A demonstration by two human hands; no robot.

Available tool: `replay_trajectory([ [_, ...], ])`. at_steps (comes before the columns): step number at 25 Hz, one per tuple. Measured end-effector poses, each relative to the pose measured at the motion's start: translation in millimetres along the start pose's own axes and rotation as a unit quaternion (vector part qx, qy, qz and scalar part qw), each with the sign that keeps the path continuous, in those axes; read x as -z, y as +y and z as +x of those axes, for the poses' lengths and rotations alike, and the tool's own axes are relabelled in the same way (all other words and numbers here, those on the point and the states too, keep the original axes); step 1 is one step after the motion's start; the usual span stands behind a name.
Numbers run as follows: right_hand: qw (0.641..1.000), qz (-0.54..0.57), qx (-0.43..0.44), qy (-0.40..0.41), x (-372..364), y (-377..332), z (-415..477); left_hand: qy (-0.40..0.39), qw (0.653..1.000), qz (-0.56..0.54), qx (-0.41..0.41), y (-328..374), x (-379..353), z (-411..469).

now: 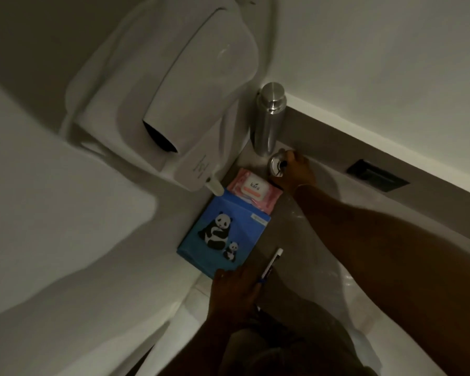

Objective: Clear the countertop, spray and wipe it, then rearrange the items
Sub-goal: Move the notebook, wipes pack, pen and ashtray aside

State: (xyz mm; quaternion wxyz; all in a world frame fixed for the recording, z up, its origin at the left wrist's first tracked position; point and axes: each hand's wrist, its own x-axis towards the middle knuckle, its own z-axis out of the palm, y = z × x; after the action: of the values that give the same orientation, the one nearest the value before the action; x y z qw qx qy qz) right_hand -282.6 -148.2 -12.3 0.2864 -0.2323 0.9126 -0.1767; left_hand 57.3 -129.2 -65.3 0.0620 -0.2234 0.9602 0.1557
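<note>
Gripping small round container point(277, 165) in right hand point(293, 169), far bench point(291, 221) corner, beside steel bottle point(267, 118) | left hand point(235, 291) flat, empty-looking, beside pen point(271, 263), whose long axis runs away from body.

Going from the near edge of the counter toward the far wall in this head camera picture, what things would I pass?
Left hand by the pen → blue panda pack → pink wipes pack → right hand on a small round metal item → tall steel bottle.
</note>
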Motion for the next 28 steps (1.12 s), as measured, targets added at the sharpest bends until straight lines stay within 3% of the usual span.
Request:
replay_trajectory([
  [5, 0.999, 0.000, 0.000, 0.045, 0.6, 9.8, -19.0, -0.163, 0.985, 0.030, 0.040, 37.6, -12.8, 47.7],
  [7, 0.997, -0.014, -0.010, 0.078, 3.2, 21.9, -37.6, -0.187, 0.980, 0.071, 0.024, 42.4, -18.5, 52.6],
  [14, 0.994, -0.076, -0.007, 0.081, 7.8, 76.7, -97.3, -0.160, 0.983, 0.081, 0.037, 10.4, -4.4, 63.2],
  [23, 0.990, -0.117, -0.017, 0.082, 1.5, 114.8, -145.6, -0.164, 0.983, 0.027, 0.081, 19.1, 9.3, 73.5],
  [28, 0.990, -0.075, -0.062, 0.098, -0.4, 123.7, -162.4, -0.155, 0.984, 0.016, 0.089, 22.6, 14.8, 74.4],
])
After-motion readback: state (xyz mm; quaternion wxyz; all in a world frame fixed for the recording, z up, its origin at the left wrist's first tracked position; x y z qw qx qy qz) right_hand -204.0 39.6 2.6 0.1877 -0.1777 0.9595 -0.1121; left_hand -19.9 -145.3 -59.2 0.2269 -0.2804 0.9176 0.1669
